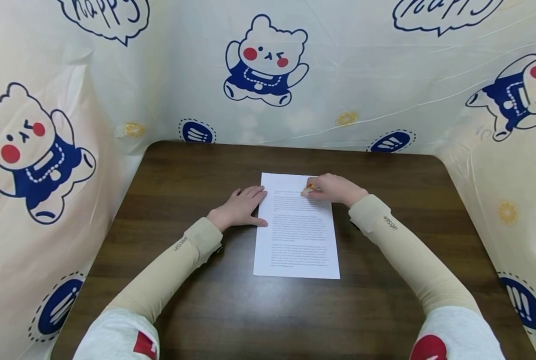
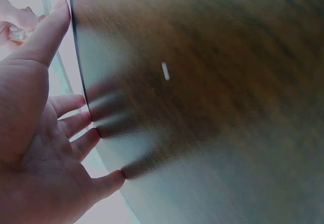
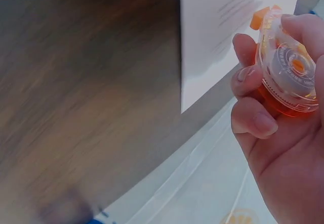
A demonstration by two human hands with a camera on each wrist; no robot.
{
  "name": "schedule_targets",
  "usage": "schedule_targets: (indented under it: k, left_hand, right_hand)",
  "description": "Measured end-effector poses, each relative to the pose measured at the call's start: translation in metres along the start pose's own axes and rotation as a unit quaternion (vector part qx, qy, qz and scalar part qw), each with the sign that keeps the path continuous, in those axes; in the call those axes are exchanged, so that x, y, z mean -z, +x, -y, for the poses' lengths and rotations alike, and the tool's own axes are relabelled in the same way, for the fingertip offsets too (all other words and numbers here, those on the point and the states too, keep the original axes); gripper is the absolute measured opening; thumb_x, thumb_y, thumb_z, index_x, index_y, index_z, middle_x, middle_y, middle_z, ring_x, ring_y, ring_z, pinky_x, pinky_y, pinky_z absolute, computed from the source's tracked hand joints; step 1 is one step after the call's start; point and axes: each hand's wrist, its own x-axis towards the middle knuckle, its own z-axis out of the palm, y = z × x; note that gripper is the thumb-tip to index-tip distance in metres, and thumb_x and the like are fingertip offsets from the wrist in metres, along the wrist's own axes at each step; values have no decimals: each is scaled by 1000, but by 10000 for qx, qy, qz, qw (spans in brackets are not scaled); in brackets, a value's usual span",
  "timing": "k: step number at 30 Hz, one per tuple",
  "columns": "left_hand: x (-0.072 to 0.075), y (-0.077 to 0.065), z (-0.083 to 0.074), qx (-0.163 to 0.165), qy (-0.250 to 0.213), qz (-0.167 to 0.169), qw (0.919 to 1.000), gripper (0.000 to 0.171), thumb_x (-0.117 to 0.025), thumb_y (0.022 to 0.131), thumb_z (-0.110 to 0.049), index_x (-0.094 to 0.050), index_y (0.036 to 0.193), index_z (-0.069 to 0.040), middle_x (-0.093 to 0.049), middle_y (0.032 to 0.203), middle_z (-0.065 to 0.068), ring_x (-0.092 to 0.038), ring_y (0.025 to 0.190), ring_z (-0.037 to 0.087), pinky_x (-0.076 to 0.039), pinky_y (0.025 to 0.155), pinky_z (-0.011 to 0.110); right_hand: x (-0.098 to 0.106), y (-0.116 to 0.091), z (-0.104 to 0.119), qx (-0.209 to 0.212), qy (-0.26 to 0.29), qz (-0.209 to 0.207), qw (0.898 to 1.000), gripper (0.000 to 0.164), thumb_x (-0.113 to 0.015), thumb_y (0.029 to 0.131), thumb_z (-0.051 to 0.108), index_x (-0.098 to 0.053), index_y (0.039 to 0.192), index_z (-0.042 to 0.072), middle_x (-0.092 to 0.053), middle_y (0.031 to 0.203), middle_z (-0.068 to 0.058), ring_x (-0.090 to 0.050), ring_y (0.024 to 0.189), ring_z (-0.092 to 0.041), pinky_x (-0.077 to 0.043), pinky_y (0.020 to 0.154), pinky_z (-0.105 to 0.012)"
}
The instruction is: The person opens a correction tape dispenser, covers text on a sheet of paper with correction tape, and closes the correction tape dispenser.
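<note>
Fingers left point(image 2: 85, 144) — spread, touching paper point(image 1: 295, 235) | fingers right point(image 3: 249, 116) — curled round tape dispenser point(image 3: 292, 69)

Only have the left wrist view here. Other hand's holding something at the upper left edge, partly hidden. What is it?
Observer: Right wrist view: looks like a small tape dispenser, clear with orange parts.

Operator: Sheet's washed out for me. Blank?

Observer: No. Head view shows paragraphs of printed text on the sheet.

Operator: Which part of it is the right hand at?

Observer: In the head view, the right hand is at the sheet's upper right, by the first lines.
</note>
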Motion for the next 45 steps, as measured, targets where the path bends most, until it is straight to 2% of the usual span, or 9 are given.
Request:
schedule_targets:
  k: [7,17,29,45]
  left_hand:
    - [1,1,0,3,23,45,10000,104,-71,91,-63,-26,165,-6,-20,173,15,-19,159,35,-15,123,67]
    - [-1,3,2,-33,94,18,9999,103,-71,91,-64,-28,164,-5,-22,172,15,-20,158,35,-16,122,67]
    - [-2,3,3,-59,50,-19,10000,103,-71,91,-63,-28,164,-5,-22,172,15,-20,158,35,-16,122,68]
    - [-2,4,3,-38,86,-6,10000,103,-71,91,-64,-28,164,-5,-22,172,15,-20,158,34,-16,122,67]
  right_hand:
    - [-5,17,22,345,-19,0,9994,28,-67,104,29,-69,124,11,-73,110,-3,-62,86,-19,-52,84,-36]
    - [-11,38,44,830,-246,73,9962,25,-64,105,25,-69,124,9,-73,100,-2,-60,80,-15,-53,82,-33]
    - [-12,46,56,709,-226,170,9971,26,-62,106,26,-67,127,12,-73,107,-1,-62,84,-16,-54,86,-34]
    - [-10,47,60,673,-636,279,9953,27,-65,105,24,-67,129,12,-75,114,-4,-63,85,-16,-55,89,-36]
